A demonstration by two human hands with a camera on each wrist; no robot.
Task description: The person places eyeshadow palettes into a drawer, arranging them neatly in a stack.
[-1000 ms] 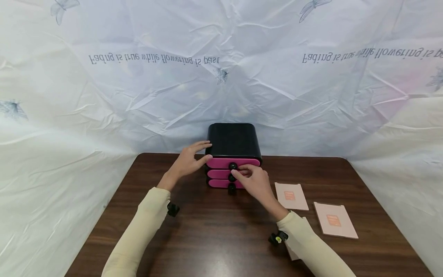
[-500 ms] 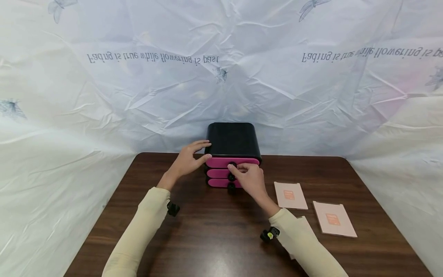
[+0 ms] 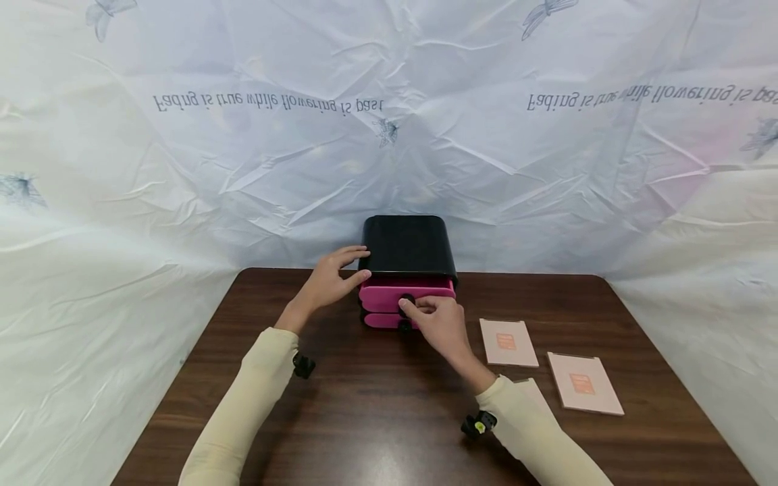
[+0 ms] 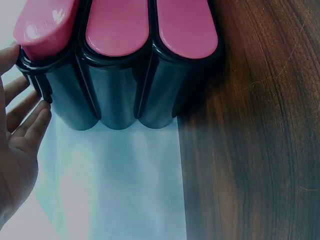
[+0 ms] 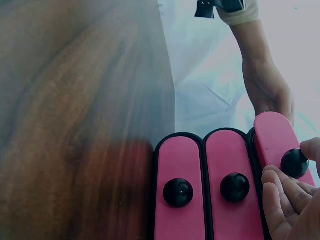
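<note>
A black cabinet (image 3: 408, 244) with pink drawers stands at the table's back edge. Its top drawer (image 3: 383, 298) sticks out a little at the front. The right hand (image 3: 442, 325) pinches that drawer's black knob (image 5: 294, 163) between thumb and fingers. In the right wrist view the two lower drawers (image 5: 179, 215) are flush, each with a round black knob. Against the cabinet's upper left side rests the left hand (image 3: 328, 280), fingers spread and fairly straight; the left wrist view shows this hand (image 4: 22, 135) at the cabinet's top corner.
Two pale pink square cards (image 3: 508, 343) (image 3: 585, 383) lie on the brown wooden table (image 3: 365, 405) to the right. Another pale card (image 3: 535, 395) is partly under the right sleeve. A wrinkled white sheet with printed text (image 3: 267, 101) hangs behind and beside the table.
The top drawer has come out toward the person, with the right hand on its knob and moving slightly nearer. The left hand has stayed at the cabinet's side.
</note>
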